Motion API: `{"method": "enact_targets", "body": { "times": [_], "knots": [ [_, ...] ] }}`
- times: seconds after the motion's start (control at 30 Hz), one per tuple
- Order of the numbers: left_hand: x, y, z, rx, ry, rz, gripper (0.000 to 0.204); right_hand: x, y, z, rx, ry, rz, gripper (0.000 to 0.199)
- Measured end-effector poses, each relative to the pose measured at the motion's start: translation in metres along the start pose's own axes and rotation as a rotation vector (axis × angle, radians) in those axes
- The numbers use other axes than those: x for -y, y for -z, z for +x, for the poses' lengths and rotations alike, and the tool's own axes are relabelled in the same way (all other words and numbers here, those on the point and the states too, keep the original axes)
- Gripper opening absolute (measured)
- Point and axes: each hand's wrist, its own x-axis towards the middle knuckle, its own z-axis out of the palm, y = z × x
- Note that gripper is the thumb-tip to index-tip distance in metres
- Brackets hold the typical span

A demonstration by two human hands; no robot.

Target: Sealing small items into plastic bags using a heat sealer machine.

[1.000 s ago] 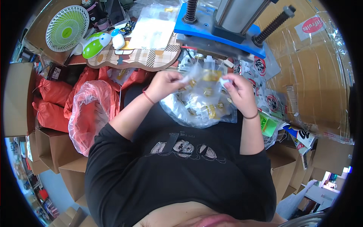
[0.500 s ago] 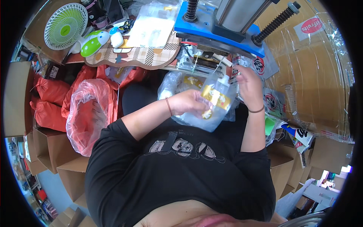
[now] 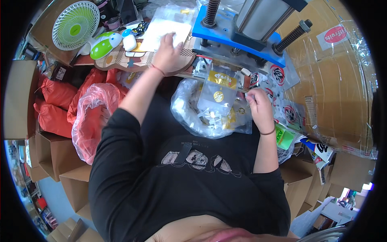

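My left hand (image 3: 166,55) reaches out to the stack of clear and white plastic pouches (image 3: 161,30) on the patterned mat; its fingertips rest on the top sheet and the thumb stands apart. A clear pouch with yellow print (image 3: 219,90) hangs from the front of the blue press (image 3: 242,38), its upper end under the press plate. Beside that pouch's right edge is my right hand (image 3: 261,107), fingers curled against the thumb; whether anything is pinched there cannot be made out. Below, a clear plastic bag (image 3: 187,117) holding several pouches lies in front of my lap.
A green and white fan (image 3: 76,25) and a white bottle (image 3: 129,42) stand on the mat at far left. Red bags (image 3: 58,94) and an open pink-lined bag (image 3: 94,125) sit at left. A large taped carton (image 3: 322,80) rises at right. Open cardboard boxes flank me.
My left hand has let go of a spouted pouch and moved up and left to the stack. The pouch from its grip is over the bag. My right hand has come down slightly.
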Motion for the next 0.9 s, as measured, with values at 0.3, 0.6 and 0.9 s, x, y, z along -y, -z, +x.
{"method": "enact_targets", "body": {
  "times": [0.3, 0.6, 0.9],
  "knots": [
    [0.031, 0.026, -0.079, 0.453, -0.202, 0.095, 0.036, 0.007, 0.0, 0.003, 0.107, -0.253, 0.231, 0.013],
    [-0.056, 0.031, -0.095, 0.798, 0.362, -0.741, 0.023, 0.045, -0.019, 0.046, 0.004, -0.058, 0.417, 0.016],
    [-0.11, 0.015, -0.119, 1.078, 0.678, -1.442, 0.024, 0.024, 0.009, 0.047, 0.324, -0.035, 0.185, 0.028]
  ]
}}
